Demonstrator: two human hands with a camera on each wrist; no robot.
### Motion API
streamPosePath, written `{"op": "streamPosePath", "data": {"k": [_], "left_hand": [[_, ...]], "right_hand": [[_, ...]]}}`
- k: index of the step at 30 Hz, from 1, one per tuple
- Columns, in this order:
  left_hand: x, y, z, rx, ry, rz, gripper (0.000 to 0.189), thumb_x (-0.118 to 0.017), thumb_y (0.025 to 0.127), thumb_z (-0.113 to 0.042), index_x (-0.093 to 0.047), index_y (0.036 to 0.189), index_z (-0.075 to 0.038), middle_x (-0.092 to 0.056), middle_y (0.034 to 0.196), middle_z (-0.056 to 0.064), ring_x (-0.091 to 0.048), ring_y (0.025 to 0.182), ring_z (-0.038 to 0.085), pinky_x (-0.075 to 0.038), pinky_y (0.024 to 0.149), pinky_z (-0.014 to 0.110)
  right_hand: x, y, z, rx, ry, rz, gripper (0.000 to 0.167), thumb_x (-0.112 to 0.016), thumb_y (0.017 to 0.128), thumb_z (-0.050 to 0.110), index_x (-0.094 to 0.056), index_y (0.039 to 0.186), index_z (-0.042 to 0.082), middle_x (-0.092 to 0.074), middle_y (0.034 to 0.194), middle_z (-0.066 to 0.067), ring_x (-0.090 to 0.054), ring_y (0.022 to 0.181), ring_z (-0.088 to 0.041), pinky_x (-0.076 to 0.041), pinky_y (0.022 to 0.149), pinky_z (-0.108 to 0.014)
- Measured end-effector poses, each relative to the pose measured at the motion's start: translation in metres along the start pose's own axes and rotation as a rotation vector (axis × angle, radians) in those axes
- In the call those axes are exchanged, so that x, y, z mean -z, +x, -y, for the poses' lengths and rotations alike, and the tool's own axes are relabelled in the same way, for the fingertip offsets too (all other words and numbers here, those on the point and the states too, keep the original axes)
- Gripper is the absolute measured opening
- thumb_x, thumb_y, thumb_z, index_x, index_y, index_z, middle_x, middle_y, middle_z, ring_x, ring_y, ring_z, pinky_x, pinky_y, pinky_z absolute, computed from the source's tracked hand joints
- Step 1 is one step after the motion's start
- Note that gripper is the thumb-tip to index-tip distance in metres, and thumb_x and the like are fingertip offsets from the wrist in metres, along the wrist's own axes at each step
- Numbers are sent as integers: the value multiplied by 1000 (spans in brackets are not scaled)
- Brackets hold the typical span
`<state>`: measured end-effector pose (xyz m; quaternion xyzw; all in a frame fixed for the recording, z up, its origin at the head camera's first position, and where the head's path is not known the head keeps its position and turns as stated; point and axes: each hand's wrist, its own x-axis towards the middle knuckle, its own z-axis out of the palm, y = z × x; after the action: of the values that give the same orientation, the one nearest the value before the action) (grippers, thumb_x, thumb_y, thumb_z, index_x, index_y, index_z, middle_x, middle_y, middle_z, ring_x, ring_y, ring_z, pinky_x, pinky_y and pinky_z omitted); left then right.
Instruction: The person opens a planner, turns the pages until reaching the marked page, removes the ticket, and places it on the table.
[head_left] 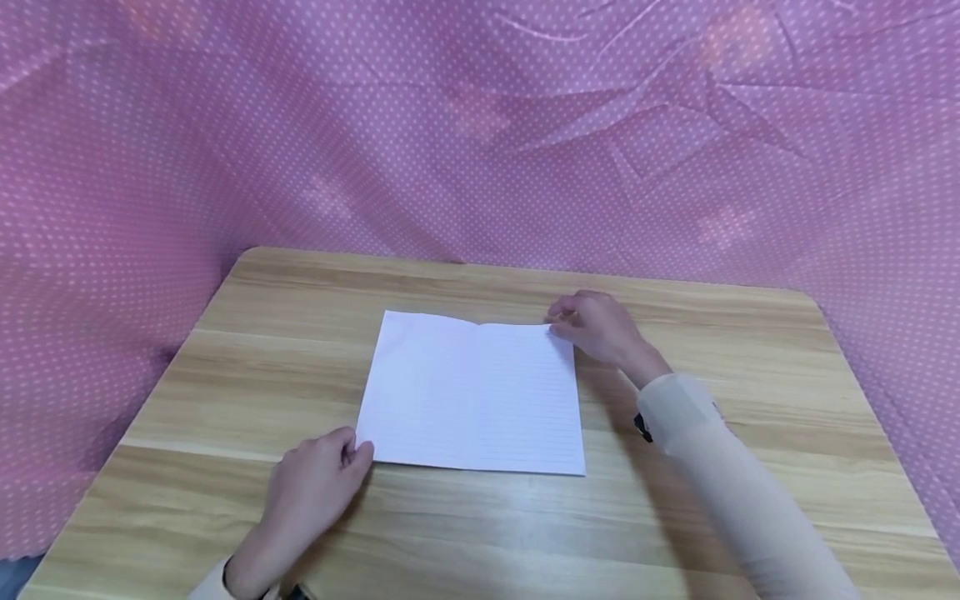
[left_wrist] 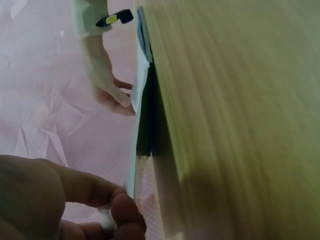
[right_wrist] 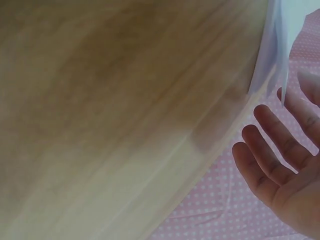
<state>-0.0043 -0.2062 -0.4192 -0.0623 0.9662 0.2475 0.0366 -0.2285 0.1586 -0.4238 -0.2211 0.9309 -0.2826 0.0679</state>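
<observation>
One wood-grained table [head_left: 510, 533], pink dotted cloth [head_left: 480, 167] around, left fingers [left_wrist: 87, 187] pinching notebook [head_left: 476, 392], right fingers [right_wrist: 280, 135] spread

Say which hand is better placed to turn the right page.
Probably the right hand: it is by that page, at the top right corner; the left hand holds the notebook at lower left.

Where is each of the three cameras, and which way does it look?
Head: worn on the person's head, facing forward and down at the open lined notebook on the wooden table; left hand, right hand and sleeves show.
Left wrist: on the left wrist, looking along the notebook's edge; left hand close, right hand beyond.
Right wrist: on the right wrist, facing the table, dotted cloth and part of the notebook; only the right hand shows.
Shared: head and left wrist views both show both hands.
</observation>
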Motion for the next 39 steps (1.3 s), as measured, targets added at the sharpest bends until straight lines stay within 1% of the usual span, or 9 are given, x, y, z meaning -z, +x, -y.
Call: {"op": "streamPosePath", "data": {"k": [5, 10, 14, 17, 21, 25, 30, 35, 39], "left_hand": [[-4, 7, 6, 58, 41, 114, 39, -66, 106, -27, -50, 72, -15, -46, 61, 0, -45, 56, 20, -33, 55, 37], [-7, 12, 8, 80, 78, 159, 42, -67, 105, -28, -49, 70, -15, -47, 62, 0, -46, 57, 20, -34, 56, 37], [-7, 14, 8, 110, 88, 177, 43, -69, 104, -30, -50, 68, -15, -48, 63, 0, -47, 58, 21, -34, 59, 38], [-6, 15, 8, 123, 85, 187, 43, -69, 105, -31, -52, 69, -15, -49, 63, 1, -47, 59, 21, -34, 61, 38], [-6, 15, 8, 120, 98, 184, 43, -70, 105, -32, -52, 69, -15, -49, 64, 1, -48, 60, 21, -34, 60, 38], [-7, 15, 8, 115, 111, 184, 43, -70, 105, -32, -52, 69, -15, -49, 64, 1, -48, 60, 21, -35, 61, 38], [-8, 15, 8, 124, 104, 189, 43, -70, 105, -32, -52, 69, -15, -49, 64, 1, -48, 60, 21, -34, 60, 38], [-8, 16, 9, 123, 98, 187, 44, -70, 105, -32, -52, 69, -15, -49, 63, 1, -47, 59, 21, -34, 60, 37], [-5, 14, 9, 118, 97, 179, 45, -71, 104, -33, -52, 68, -15, -49, 62, 0, -47, 59, 20, -34, 60, 37]], "right_hand": [[-5, -2, -4, 3, -38, 2, 19, -79, 101, 18, -80, 119, 12, -76, 112, -6, -68, 99, -26, -54, 91, -49], [-7, -3, -6, -15, -47, -1, 16, -79, 101, 19, -81, 116, 14, -74, 109, -5, -66, 100, -26, -53, 91, -48], [-7, -5, -7, -13, -41, -8, 17, -80, 101, 18, -81, 117, 13, -74, 108, -6, -66, 99, -26, -53, 90, -48], [-8, -6, -7, 10, -52, -35, 19, -80, 101, 19, -81, 118, 11, -75, 108, -7, -68, 98, -26, -55, 88, -48], [-8, -6, -6, 33, -64, -81, 17, -81, 100, 20, -82, 114, 11, -76, 107, -6, -67, 93, -25, -55, 85, -46], [-7, -5, -4, 24, -60, -102, 9, -82, 100, 23, -79, 101, 14, -74, 96, -2, -64, 86, -22, -52, 80, -43], [-2, -4, -2, 26, -40, -92, 15, -79, 102, 25, -74, 92, 16, -67, 80, 1, -58, 74, -21, -48, 72, -40], [2, -2, 1, 23, 13, -82, 20, -75, 105, 29, -71, 91, 15, -61, 74, 0, -52, 68, -21, -44, 67, -39], [5, 1, 7, 0, 138, -68, 23, -73, 106, 30, -70, 91, 13, -58, 74, -3, -49, 67, -21, -42, 64, -37]]}}
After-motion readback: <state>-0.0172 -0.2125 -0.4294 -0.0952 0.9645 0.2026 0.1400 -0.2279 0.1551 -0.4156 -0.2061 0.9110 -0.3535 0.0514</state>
